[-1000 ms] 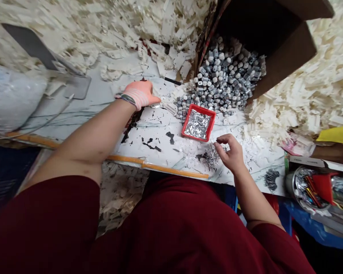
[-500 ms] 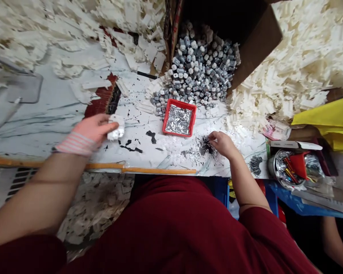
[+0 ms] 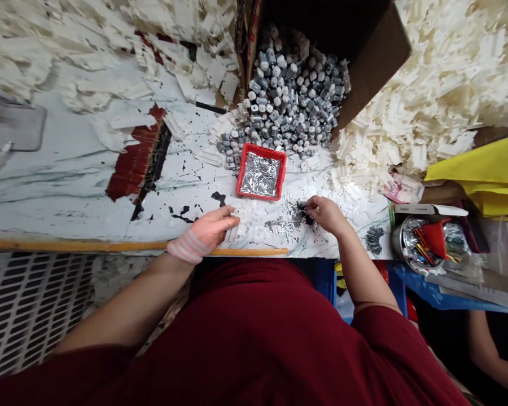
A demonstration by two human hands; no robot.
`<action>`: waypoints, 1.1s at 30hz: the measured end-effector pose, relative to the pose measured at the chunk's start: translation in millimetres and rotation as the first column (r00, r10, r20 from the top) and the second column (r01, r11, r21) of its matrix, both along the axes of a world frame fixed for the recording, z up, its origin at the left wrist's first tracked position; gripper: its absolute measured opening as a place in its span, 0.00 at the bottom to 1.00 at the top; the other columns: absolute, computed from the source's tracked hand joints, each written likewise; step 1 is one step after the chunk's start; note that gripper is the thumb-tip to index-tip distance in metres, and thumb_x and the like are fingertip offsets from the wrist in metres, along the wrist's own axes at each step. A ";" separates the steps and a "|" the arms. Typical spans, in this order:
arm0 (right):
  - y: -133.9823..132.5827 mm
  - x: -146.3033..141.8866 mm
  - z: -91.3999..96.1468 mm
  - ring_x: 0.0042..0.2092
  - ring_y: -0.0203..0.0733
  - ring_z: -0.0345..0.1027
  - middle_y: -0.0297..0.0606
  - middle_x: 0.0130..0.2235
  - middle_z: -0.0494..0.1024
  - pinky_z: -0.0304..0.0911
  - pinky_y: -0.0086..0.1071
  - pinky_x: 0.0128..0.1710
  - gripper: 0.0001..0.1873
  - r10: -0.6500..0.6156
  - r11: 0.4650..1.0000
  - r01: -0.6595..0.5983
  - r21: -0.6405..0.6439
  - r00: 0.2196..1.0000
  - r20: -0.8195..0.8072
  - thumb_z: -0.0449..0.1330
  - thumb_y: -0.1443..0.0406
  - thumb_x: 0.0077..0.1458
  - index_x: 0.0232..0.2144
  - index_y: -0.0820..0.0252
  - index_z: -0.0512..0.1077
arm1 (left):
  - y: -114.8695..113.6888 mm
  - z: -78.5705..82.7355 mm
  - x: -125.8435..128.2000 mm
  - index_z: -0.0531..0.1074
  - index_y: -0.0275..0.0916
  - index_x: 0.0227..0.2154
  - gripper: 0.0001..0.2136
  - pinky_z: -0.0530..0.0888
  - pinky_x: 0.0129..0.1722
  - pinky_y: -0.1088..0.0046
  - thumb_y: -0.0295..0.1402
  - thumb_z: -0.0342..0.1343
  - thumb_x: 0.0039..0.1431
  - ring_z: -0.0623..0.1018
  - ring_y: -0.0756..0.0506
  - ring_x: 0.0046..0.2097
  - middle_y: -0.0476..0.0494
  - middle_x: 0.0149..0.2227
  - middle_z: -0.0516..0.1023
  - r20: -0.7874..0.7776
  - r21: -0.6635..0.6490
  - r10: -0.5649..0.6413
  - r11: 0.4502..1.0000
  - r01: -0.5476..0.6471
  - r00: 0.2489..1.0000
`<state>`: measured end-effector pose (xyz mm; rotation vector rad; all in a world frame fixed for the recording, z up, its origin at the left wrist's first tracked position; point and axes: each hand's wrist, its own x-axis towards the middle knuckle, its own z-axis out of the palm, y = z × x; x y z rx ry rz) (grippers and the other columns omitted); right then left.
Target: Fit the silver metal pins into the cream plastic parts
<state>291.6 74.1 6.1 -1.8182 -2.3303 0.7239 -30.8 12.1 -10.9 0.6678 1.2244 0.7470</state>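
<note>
Pretty cluttered spot. The left hand [image 3: 205, 231], with a pink striped sleeve at the wrist, was open with the fingers loosely spread, right over some small white plastic bits [image 3: 241, 225] near the front edge of the worktop [image 3: 55, 192], around the middle. The right hand [image 3: 325, 215] had its fingertips [image 3: 308, 210] pinched together in a loose scatter of short silver pins [image 3: 285, 225] mixed with black specks, a bit right of centre along that same edge. Couldn't tell from this view whether a pin was actually between those fingers.

Just behind the hands sat a red tray [image 3: 265, 148] with a layer of silver pieces [image 3: 261, 176] covering its floor, though it looked nowhere near full. The scatter by the front edge hadn't been cleared either, so there was plenty left out on the worktop.

Right behind the tray, an open cardboard box [image 3: 376, 62] at the back edge held a big heap of grey metal cylinders [image 3: 288, 96] that spilled out nearly to the tray. White plastic offcuts [image 3: 432, 113] were piled up to the right of the box, and a foil-lined tin [image 3: 419, 242] stood near the right edge.
</note>
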 end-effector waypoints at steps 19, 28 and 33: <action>14.4 -6.4 -6.0 0.39 0.43 0.66 0.39 0.35 0.76 0.60 0.33 0.37 0.07 0.045 0.992 -0.062 0.106 0.987 0.156 0.57 0.71 0.51 0.35 0.58 0.71 | -2.6 1.5 14.9 0.67 0.38 0.33 0.14 0.56 0.19 0.76 0.37 0.60 0.44 0.65 0.52 0.22 0.54 0.21 0.64 -0.052 0.021 0.003 1.000 -0.001 0.999; 14.9 -31.5 -8.8 0.40 0.42 0.67 0.37 0.34 0.76 0.57 0.30 0.36 0.10 0.182 0.983 -0.175 -0.055 0.969 0.170 0.57 0.73 0.49 0.35 0.57 0.71 | -1.9 3.1 18.2 0.65 0.40 0.32 0.12 0.48 0.17 0.76 0.38 0.59 0.45 0.53 0.55 0.17 0.58 0.19 0.57 -0.028 -0.022 -0.020 1.000 0.019 0.999; 20.4 -29.7 -8.9 0.38 0.42 0.67 0.38 0.34 0.76 0.56 0.30 0.35 0.09 0.205 0.978 -0.192 -0.081 0.954 0.218 0.57 0.72 0.50 0.35 0.57 0.72 | -0.7 4.6 21.1 0.63 0.40 0.28 0.10 0.47 0.17 0.75 0.37 0.58 0.46 0.52 0.55 0.17 0.57 0.18 0.53 -0.008 -0.019 -0.062 0.998 0.062 0.998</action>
